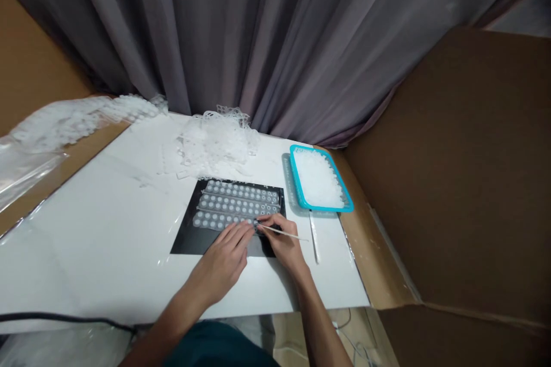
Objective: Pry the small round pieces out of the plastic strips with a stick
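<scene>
On the black mat (pixel 189 243) lie three strips of translucent plastic (pixel 228 205) with rows of round white dots. Toward the right end of the strips, some circles look like rings with dark centres. My left hand (pixel 229 252) rests with its fingers stretched out on the near edge of the lowest strip. Pinched in the fingers of my right hand (pixel 282 238) is a thin white stick (pixel 286 233), its near end at the right part of that strip. The exact contact point is hidden by my fingers.
A turquoise tray (pixel 349 207) heaped with small white pieces stands at the right. Below it lies a flat white strip-like tool (pixel 314 238). A pile of clear plastic lattice scraps (pixel 215 143) is behind the mat. Bagged white sheets (pixel 81 117) lie far left, and cardboard walls (pixel 451 172) border the table.
</scene>
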`<action>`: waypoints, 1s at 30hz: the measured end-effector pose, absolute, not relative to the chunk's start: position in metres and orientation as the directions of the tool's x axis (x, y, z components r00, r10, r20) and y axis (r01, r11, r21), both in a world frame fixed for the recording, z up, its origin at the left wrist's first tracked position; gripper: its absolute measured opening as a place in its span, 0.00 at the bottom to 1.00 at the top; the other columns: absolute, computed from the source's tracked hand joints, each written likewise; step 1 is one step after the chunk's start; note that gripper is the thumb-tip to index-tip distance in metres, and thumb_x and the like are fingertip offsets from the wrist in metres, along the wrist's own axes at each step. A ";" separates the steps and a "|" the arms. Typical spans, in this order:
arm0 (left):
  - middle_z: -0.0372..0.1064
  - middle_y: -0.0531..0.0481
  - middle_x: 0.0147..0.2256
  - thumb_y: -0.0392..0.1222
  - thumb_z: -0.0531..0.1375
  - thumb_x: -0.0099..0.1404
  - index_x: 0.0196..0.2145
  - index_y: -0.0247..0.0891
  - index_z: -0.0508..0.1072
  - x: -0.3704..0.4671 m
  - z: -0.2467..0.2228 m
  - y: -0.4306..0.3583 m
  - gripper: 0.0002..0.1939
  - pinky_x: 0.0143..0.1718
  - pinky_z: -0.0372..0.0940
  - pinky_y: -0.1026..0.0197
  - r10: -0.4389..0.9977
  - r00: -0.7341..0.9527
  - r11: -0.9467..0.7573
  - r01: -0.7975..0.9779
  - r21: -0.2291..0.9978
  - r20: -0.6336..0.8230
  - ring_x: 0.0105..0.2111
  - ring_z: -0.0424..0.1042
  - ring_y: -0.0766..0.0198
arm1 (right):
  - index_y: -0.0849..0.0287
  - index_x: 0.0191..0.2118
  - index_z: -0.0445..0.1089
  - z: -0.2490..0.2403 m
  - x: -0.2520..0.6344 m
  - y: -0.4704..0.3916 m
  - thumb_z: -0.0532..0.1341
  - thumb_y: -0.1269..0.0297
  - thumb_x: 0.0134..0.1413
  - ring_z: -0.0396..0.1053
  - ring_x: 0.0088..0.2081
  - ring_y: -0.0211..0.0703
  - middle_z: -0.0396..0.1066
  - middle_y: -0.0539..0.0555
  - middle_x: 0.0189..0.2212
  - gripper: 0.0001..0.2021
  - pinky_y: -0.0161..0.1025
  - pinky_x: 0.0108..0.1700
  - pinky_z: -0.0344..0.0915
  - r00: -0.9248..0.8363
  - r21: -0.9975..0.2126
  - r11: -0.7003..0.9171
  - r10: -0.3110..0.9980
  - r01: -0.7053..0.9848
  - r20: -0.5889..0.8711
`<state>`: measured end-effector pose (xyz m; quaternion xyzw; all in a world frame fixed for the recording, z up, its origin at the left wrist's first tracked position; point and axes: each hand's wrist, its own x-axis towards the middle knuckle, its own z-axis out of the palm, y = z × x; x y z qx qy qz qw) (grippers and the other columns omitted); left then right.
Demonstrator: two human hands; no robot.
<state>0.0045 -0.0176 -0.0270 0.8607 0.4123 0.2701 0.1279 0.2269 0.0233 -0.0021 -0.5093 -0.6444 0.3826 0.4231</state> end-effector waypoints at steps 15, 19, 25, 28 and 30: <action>0.66 0.43 0.72 0.30 0.53 0.75 0.78 0.43 0.56 0.004 -0.025 -0.018 0.37 0.75 0.60 0.38 0.770 0.528 -0.638 0.637 0.432 0.359 0.73 0.64 0.51 | 0.50 0.33 0.78 -0.010 0.220 0.019 0.66 0.62 0.69 0.78 0.47 0.56 0.85 0.56 0.43 0.09 0.52 0.55 0.71 -0.174 -0.836 0.306 0.952 0.455 0.253; 0.67 0.43 0.71 0.30 0.52 0.75 0.78 0.43 0.56 0.006 -0.026 -0.017 0.36 0.74 0.61 0.38 0.783 0.505 -0.623 0.641 0.449 0.364 0.72 0.66 0.51 | 0.52 0.32 0.76 -0.017 0.214 0.023 0.66 0.57 0.70 0.81 0.44 0.55 0.85 0.57 0.40 0.12 0.50 0.51 0.75 -0.034 -0.883 0.232 0.970 0.408 0.239; 0.68 0.45 0.70 0.30 0.52 0.75 0.77 0.45 0.57 0.005 -0.026 -0.016 0.36 0.74 0.62 0.39 0.786 0.497 -0.618 0.637 0.461 0.368 0.72 0.66 0.51 | 0.53 0.31 0.72 -0.017 0.218 0.040 0.66 0.53 0.70 0.84 0.46 0.55 0.86 0.59 0.42 0.15 0.49 0.51 0.77 0.102 -0.927 0.173 0.971 0.333 0.218; 0.68 0.45 0.70 0.30 0.53 0.74 0.77 0.45 0.57 0.005 -0.026 -0.016 0.36 0.74 0.62 0.40 0.779 0.506 -0.627 0.639 0.446 0.371 0.72 0.66 0.52 | 0.53 0.31 0.75 -0.014 0.223 0.048 0.71 0.55 0.65 0.83 0.47 0.54 0.85 0.57 0.42 0.13 0.49 0.53 0.77 0.022 -0.922 0.203 0.975 0.328 0.222; 0.68 0.45 0.70 0.31 0.53 0.74 0.77 0.44 0.58 0.005 -0.027 -0.016 0.36 0.73 0.63 0.40 0.774 0.509 -0.633 0.643 0.431 0.378 0.71 0.66 0.52 | 0.53 0.30 0.77 -0.014 0.225 0.051 0.73 0.56 0.63 0.84 0.46 0.54 0.85 0.57 0.40 0.12 0.49 0.52 0.77 -0.030 -0.918 0.223 0.974 0.328 0.226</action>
